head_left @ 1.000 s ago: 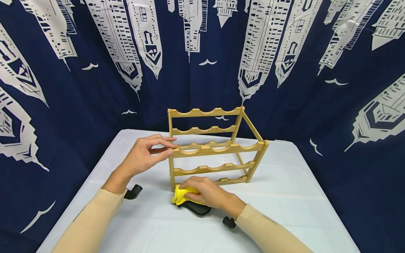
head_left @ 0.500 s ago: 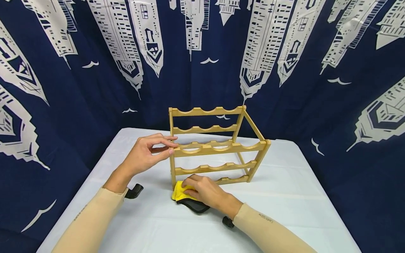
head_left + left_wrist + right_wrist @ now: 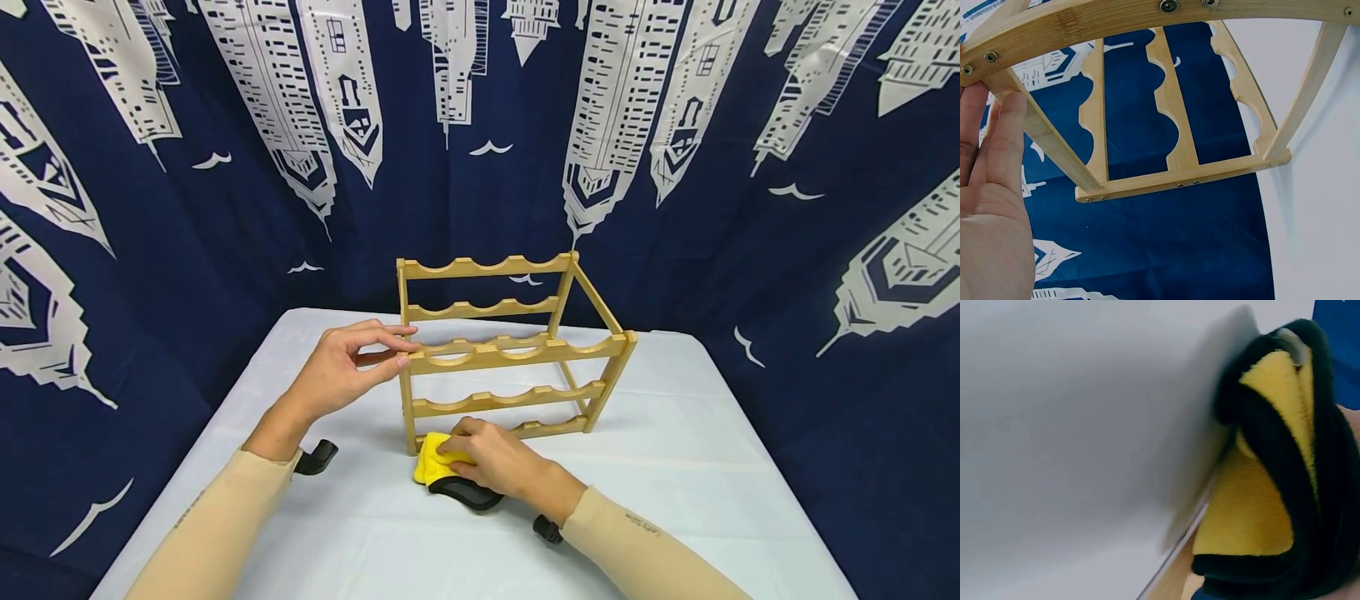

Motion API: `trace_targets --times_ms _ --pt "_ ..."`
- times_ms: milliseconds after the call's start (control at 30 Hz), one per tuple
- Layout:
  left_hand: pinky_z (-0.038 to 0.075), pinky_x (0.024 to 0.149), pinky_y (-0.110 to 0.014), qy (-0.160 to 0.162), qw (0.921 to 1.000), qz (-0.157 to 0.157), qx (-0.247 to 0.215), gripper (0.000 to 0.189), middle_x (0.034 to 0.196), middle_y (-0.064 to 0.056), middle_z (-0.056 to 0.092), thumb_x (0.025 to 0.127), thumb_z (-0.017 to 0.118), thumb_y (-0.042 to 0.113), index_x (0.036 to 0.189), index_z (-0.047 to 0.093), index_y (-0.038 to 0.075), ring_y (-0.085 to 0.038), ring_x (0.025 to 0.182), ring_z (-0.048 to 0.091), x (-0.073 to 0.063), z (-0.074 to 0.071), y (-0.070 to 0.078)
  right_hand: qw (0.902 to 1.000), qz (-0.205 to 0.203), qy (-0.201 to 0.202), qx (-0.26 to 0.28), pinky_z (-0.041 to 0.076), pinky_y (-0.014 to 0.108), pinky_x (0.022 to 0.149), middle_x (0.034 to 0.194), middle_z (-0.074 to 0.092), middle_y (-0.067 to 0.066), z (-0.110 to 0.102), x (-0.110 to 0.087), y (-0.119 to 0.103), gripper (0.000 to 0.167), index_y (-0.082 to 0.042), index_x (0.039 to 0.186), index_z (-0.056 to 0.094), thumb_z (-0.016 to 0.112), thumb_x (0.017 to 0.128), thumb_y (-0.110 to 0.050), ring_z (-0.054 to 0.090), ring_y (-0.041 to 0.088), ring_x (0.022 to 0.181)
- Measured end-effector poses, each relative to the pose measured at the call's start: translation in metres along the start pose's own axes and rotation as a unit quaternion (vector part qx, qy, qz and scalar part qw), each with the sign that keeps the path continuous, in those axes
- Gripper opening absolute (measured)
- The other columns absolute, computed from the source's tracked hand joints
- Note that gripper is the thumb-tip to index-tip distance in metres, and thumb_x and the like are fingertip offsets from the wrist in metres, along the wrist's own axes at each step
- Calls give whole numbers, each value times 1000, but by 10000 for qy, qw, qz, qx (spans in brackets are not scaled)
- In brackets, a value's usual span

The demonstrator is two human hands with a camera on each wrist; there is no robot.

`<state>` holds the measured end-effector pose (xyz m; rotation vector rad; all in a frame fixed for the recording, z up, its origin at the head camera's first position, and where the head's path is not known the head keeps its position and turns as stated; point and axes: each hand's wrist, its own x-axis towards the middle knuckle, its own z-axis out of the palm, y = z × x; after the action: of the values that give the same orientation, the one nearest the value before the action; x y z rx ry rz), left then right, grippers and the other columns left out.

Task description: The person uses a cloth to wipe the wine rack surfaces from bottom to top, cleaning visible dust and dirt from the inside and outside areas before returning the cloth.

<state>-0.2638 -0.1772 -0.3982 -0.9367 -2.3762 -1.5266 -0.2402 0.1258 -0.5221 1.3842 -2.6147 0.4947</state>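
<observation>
A light wooden bottle rack point(image 3: 517, 357) with scalloped rails stands on the white table. At its upper front left corner, my left hand point(image 3: 341, 367) holds the frame between thumb and fingers. The left wrist view shows fingers point(image 3: 1005, 140) against the wooden frame point(image 3: 1129, 28) from below; the rest of that grip is hidden. My right hand point(image 3: 495, 458) grips a folded yellow cloth point(image 3: 431, 467) with a dark grey side and black edging, low at the rack's front left post. Up close in the right wrist view, the cloth point(image 3: 1247, 506) covers most of the fingers.
White cloth covers the table point(image 3: 675, 500). Behind it hangs a dark blue curtain point(image 3: 465, 200) with white building prints. Black wrist camera mounts point(image 3: 317, 457) stick out beneath both forearms.
My right hand and the yellow cloth have shifted slightly along the bottom front rail, ending a little to the right of the post. The left hand keeps its place on the rack.
</observation>
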Motion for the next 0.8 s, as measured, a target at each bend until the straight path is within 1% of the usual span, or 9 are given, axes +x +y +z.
trace_targets --times_ms 67,167,300,367,500,567,633,700,800 --pt "68 107 -25 4 10000 9 -8 21 145 -5 81 108 84 9 127 89 14 -32 143 76 -1 1 -1 9999 96 -23 -80 71 25 95 127 82 9 -3 -4 2 29 -13 133 88 91 104 -15 82 20 111" --pt "68 107 -26 24 10000 41 -2 21 144 -4 82 107 85 9 126 89 18 -33 143 76 -2 1 -2 9996 174 -33 -219 71 24 91 127 80 12 -7 -11 4 28 -14 131 89 92 103 -13 83 22 107" --pt "68 107 -26 67 9999 108 89 22 143 -4 82 106 86 9 125 89 18 -35 142 76 -1 2 -3 9994 231 17 -276 68 18 82 127 76 14 -11 -20 8 29 -16 130 90 92 102 -10 81 22 99" --pt "68 107 -27 77 9998 145 129 21 142 -4 83 105 87 9 125 89 16 -31 143 77 -1 3 -3 9993 251 76 -263 66 16 80 126 76 14 -14 -25 11 30 -16 129 90 93 100 -9 80 21 97" --pt "69 107 -29 107 9998 144 87 22 141 -6 83 104 89 10 125 89 16 -15 148 73 0 4 -3 9991 221 248 -280 67 16 80 122 77 14 -19 -37 18 31 -17 128 91 96 98 -8 81 21 96" --pt "70 105 -30 133 9998 125 86 22 145 -6 82 104 89 10 124 90 18 -13 150 72 1 5 -2 9989 243 310 -248 68 17 80 119 78 14 -22 -43 22 31 -16 127 91 96 97 -8 81 21 95" --pt "70 104 -31 150 9998 97 65 22 151 -5 80 103 90 10 123 90 19 -18 152 71 0 5 -2 9988 318 346 -146 68 17 80 117 80 13 -25 -50 28 31 -14 127 91 96 97 -6 82 21 94" --pt "71 104 -30 169 9998 74 54 22 157 -6 77 104 89 10 123 90 20 -28 153 70 0 5 -3 9984 460 330 -55 68 18 79 115 81 13 -28 -57 33 31 -12 127 91 95 97 -5 82 21 94" --pt "70 104 -30 203 9998 43 -24 22 157 -7 77 103 89 9 123 90 19 -38 154 68 -1 3 -3 9972 688 303 -6 70 21 80 116 83 13 -33 -66 43 31 -10 127 91 94 97 -4 84 22 95"
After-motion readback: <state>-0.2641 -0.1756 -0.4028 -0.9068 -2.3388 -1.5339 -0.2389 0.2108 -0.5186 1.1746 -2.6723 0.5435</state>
